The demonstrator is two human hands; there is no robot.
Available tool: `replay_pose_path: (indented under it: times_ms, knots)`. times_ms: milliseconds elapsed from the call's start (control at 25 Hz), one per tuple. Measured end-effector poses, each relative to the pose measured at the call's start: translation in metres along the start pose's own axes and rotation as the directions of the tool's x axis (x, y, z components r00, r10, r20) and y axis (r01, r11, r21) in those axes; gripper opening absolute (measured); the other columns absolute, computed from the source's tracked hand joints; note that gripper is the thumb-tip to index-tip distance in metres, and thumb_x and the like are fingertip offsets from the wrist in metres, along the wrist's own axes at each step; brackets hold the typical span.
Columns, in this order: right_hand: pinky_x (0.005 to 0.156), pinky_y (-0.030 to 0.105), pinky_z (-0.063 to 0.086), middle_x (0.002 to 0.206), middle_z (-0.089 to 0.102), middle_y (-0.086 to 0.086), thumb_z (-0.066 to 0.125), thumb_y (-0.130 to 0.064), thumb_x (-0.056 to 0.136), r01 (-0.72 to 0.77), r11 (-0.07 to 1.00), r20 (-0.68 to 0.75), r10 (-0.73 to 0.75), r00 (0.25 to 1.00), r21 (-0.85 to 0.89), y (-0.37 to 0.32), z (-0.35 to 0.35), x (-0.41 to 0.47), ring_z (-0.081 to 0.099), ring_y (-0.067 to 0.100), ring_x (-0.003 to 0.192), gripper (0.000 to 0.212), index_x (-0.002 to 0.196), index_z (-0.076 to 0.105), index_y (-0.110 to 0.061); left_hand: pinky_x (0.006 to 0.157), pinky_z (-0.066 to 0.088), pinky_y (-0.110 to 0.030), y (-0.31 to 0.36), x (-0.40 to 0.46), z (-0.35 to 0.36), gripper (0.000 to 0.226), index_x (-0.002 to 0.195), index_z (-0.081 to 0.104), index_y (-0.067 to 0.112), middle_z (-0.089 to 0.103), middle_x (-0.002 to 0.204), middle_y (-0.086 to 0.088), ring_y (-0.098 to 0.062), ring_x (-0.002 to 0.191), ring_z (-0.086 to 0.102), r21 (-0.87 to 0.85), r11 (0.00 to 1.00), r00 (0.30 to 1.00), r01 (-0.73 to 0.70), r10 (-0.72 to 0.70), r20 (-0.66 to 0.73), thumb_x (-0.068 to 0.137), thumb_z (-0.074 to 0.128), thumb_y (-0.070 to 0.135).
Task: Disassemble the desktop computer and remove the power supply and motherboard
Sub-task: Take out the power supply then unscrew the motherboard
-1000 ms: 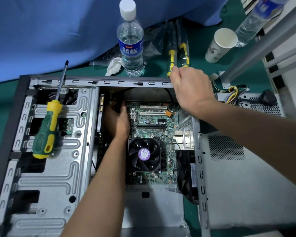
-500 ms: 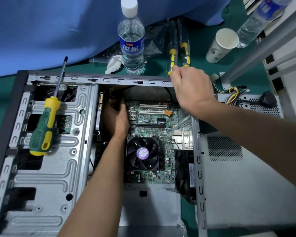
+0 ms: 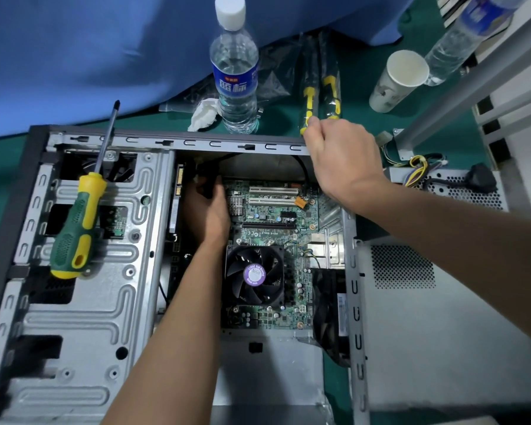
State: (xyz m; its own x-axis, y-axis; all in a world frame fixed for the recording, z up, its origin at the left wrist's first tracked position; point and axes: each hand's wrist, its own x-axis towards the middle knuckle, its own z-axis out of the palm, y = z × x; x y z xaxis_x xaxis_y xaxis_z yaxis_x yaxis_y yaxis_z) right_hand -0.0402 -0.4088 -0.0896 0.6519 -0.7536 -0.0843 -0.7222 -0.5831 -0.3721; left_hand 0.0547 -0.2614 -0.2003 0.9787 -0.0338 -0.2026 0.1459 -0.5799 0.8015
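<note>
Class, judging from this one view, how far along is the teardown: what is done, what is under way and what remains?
Done: the side cover is off, and a perforated metal box with loose coloured wires, probably the power supply, lies outside the case. Under way: the left hand reaches in beside the motherboard, apparently at black cables, while the right hand steadies the case rim. Left: the motherboard, fan attached, is inside.

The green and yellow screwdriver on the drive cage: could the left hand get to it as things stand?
Probably yes. The screwdriver lies loose and uncovered on the drive cage, beside the left hand, which would first have to come up out of the case.
</note>
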Motion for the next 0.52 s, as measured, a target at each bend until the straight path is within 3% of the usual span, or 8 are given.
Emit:
replay_pose_path:
  times_ms: [240,520]
  knots:
    - [0.059,0.034,0.024,0.056,0.042,0.001,0.027,-0.037,0.105,0.000,1.000,-0.004,0.000,1.000,0.020,0.0006,0.0003,-0.0004,0.038,0.015,0.051,0.052,0.058,0.038,-0.016,0.101,0.038,-0.031,0.0017,-0.0043,-0.0009,0.045,0.128,0.055,-0.010,0.060,0.128,-0.023,-0.031,0.118,0.058,0.048,0.998,0.998,-0.050,0.048,0.038,0.095,0.062,0.021]
    - [0.059,0.034,0.024,0.056,0.043,0.001,0.027,-0.037,0.105,-0.003,1.000,-0.011,0.003,1.000,0.028,0.0005,0.0002,-0.0001,0.038,0.015,0.051,0.052,0.058,0.039,-0.016,0.083,0.040,-0.029,0.0027,-0.0028,-0.0009,0.040,0.118,0.064,-0.001,0.067,0.117,-0.021,-0.032,0.109,0.063,0.118,0.992,0.997,-0.055,0.060,-0.042,0.094,0.062,0.031]
